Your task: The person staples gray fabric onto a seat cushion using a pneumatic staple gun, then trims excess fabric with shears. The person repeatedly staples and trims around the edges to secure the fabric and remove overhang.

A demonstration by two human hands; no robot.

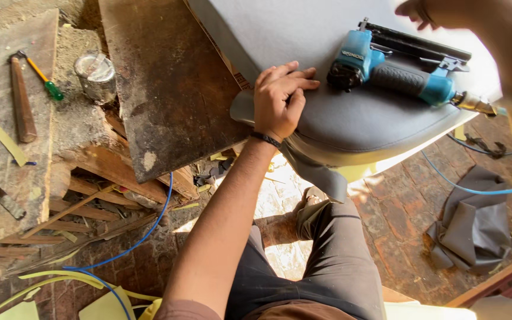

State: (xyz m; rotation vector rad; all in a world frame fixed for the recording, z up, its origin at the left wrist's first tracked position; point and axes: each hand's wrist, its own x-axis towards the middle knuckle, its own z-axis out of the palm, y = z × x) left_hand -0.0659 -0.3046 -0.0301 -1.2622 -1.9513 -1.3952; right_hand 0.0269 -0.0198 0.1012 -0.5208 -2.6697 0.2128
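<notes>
I see a worn brick floor, sunlit in patches below centre. A dark, stained board lies at the top. Left: splintered wood slats, a dusty desk with a hammer, screwdriver and tin can. Blue hose and yellow foam strips trail across the floor; grey fabric scrap right.

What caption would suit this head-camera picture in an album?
Left hand presses grey upholstery flat beside a blue pneumatic stapler; right hand hovers above it.
</notes>
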